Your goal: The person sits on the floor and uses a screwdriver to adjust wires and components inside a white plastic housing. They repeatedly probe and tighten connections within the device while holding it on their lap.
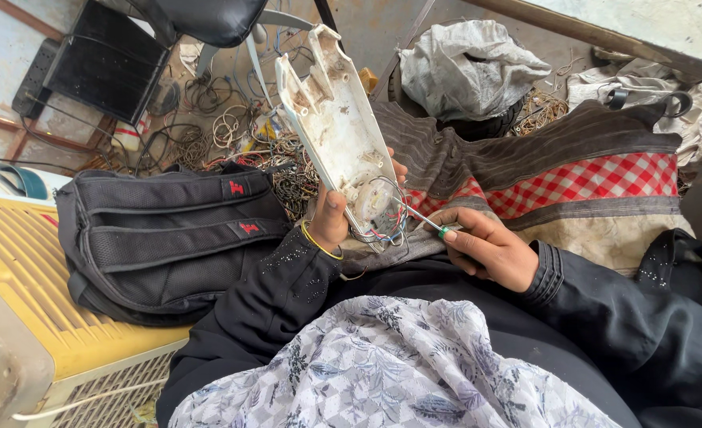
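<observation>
L hand (331, 218) grips casing (336, 131); R hand (489, 250) probably screwdriver (424, 218).

The head camera is looking steeply down from close above the lap, facing forward over a black backpack (168, 238) and tangled wires (232, 135).

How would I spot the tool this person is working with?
Start at the long white plastic casing that the left hand holds upright at centre. At its lower end, among coloured wires, a thin metal screwdriver pokes in, held by the right hand. Its green handle sets it apart.

black backpack (168, 238) close left, wire tangle (232, 135) beyond, checked cloth (589, 178) open right
</observation>
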